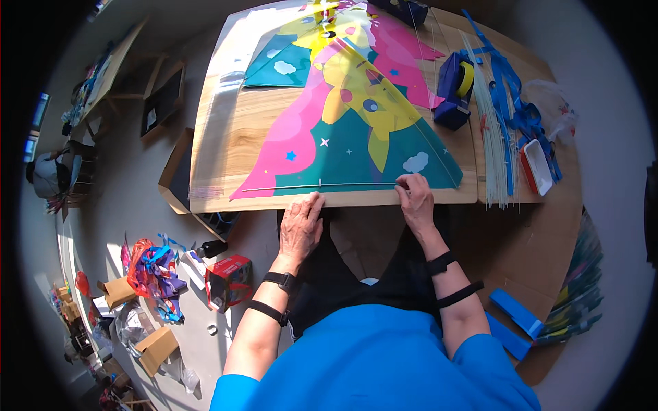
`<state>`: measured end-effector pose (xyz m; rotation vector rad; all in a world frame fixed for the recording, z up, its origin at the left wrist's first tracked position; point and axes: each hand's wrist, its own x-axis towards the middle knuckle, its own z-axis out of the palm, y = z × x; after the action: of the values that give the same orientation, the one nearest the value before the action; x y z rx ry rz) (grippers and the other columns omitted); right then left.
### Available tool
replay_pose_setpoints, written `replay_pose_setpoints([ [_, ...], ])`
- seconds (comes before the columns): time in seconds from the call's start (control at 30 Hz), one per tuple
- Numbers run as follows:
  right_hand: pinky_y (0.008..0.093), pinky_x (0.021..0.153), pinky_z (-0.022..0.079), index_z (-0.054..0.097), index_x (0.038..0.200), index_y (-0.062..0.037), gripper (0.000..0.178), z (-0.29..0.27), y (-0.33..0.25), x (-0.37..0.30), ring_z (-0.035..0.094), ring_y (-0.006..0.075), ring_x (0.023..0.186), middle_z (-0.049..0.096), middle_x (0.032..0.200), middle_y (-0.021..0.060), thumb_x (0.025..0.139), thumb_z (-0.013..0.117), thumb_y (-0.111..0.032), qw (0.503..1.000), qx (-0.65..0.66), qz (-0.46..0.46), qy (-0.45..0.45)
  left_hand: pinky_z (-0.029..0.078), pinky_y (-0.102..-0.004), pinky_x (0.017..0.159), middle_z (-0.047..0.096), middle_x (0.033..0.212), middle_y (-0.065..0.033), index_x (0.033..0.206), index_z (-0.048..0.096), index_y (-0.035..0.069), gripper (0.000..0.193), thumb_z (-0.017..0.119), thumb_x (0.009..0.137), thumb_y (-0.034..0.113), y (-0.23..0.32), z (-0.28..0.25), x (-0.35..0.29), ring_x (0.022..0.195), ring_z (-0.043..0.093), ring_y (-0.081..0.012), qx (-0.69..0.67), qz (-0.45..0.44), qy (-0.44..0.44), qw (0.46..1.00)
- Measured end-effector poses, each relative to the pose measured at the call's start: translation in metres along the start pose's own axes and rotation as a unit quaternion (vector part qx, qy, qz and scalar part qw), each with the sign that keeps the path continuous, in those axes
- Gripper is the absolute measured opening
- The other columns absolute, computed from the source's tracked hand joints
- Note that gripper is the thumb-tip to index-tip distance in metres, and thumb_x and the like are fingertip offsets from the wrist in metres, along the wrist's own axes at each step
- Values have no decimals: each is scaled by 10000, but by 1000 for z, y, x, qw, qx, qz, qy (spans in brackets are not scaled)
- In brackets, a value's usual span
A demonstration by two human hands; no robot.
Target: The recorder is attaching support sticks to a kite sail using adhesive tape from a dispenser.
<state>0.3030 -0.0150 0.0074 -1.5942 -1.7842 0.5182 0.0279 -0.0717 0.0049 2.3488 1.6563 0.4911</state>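
Printed sheet (349,140), teal, pink and yellow, flat on desk (236,127), lower hem near front edge. Likely light, soft, slippery, easily creased; best taken by hem. Thin rod (274,188) lies across it along hem; looks light, stiffish, liable to bend mid-length, so better held near ends. Right hand (415,198): grip narrow, pinching rod near right end. Left hand (300,225): fingertips by hem, cannot tell if holding. Farther out: second sheet (277,72), tape dispenser (451,96), pale rods (489,151).
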Motion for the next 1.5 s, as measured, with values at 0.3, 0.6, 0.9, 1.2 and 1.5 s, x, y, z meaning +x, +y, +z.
replay_pose_setpoints([
  [0.3, 420, 690, 462, 513, 858, 9, 237, 5, 20, 17, 564, 354, 801, 554, 830, 179, 692, 652, 104, 997, 41, 55, -40, 389, -430, 1025, 513, 1284, -87, 1270, 511, 75, 544, 655, 746, 89, 6, -5, 1, 1169, 501, -292, -8, -17, -4, 1000],
  [0.6, 419, 680, 462, 504, 846, 10, 273, 8, 25, 19, 559, 352, 789, 555, 830, 173, 668, 690, 103, 997, 22, 52, -48, 404, -423, 1006, 510, 1281, -90, 1269, 515, 76, 530, 655, 757, 75, 7, -5, 3, 1180, 496, -313, -17, -17, 3, 1000],
  [0.9, 400, 660, 457, 501, 826, 8, 254, 5, 19, 23, 568, 327, 735, 543, 778, 159, 680, 697, 78, 997, 13, 41, -69, 483, -400, 874, 379, 1422, -87, 1187, 560, 79, 474, 677, 728, 65, 4, -4, 2, 1021, 560, -284, -28, -43, 15, 999],
  [1.2, 380, 635, 461, 519, 820, 21, 196, 1, 17, 24, 576, 295, 698, 539, 755, 152, 702, 665, 78, 996, 28, 37, -75, 461, -411, 917, 374, 1431, -112, 1110, 529, 39, 410, 682, 732, 77, 3, -6, 2, 1133, 517, -310, -41, -37, 28, 998],
  [1.5, 381, 657, 477, 525, 838, 7, 246, 5, 26, 26, 588, 306, 736, 570, 793, 157, 664, 669, 104, 995, 41, 35, -85, 464, -426, 865, 387, 1428, -134, 974, 518, 18, 289, 664, 726, 43, 8, -9, 5, 1086, 527, -334, -71, -76, 17, 994],
])
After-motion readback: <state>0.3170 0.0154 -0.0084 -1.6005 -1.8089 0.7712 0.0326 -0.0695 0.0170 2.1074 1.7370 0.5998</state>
